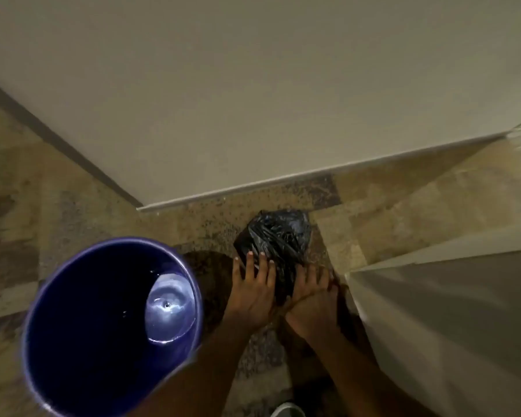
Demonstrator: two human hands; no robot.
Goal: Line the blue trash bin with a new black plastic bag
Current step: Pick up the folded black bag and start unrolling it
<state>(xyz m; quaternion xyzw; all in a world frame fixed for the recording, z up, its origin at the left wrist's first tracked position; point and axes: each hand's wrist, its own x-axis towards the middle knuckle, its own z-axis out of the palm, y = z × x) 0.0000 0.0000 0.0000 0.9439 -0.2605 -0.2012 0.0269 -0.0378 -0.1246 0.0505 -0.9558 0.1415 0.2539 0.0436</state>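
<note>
Arms: two bare forearms are seen, no sleeves.
Left hand [253, 291]: no rings or glove.
Right hand [312, 299]: likewise unadorned.
Footwear: a pale shoe toe [288, 410] is seen at 6 o'clock.

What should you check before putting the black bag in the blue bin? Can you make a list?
1. Blue bin has no liner and nothing inside: ok, its bare bottom shows.
2. Bin standing upright with its mouth open: ok.
3. Black bag in hand: ok, left hand and right hand both rest on it.
4. Bag opened out: not ok, it is bunched in a bundle.
5. Bag's opening found: cannot tell, the folds hide it.
6. Bag close to the bin: ok, it is beside the bin, over the tiled floor.
</note>
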